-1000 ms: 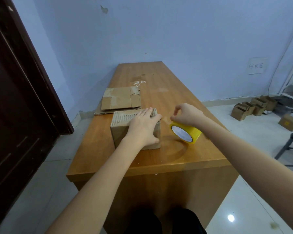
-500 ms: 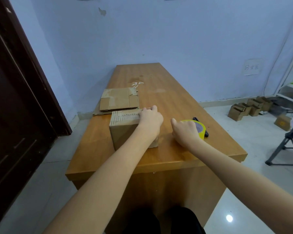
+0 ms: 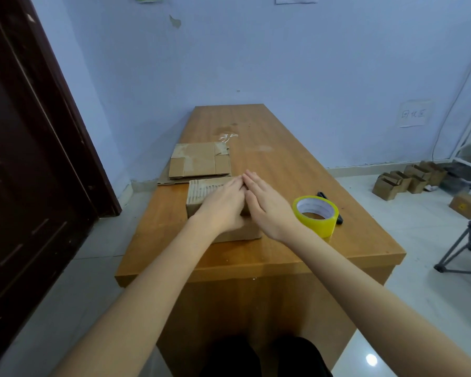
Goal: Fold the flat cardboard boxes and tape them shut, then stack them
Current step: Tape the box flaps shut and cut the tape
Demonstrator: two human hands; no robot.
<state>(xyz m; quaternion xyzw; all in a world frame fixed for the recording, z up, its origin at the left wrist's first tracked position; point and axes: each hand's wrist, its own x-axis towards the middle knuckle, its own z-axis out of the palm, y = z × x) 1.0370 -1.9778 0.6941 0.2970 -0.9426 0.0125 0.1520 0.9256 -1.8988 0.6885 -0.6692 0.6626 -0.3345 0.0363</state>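
Tabletop box (image 3: 201,194) under flat fingers (image 3: 235,183)

single head-worn view; forward and down over the near end of the table (image 3: 269,164); close above both forearms

Both hands cover most of the folded box (image 3: 201,190) top; seam under the fingers not visible. Left hand (image 3: 223,206) motion-blurred. Black object (image 3: 337,217) right of the fingers, mostly hidden behind tape roll (image 3: 316,214), can't identify.
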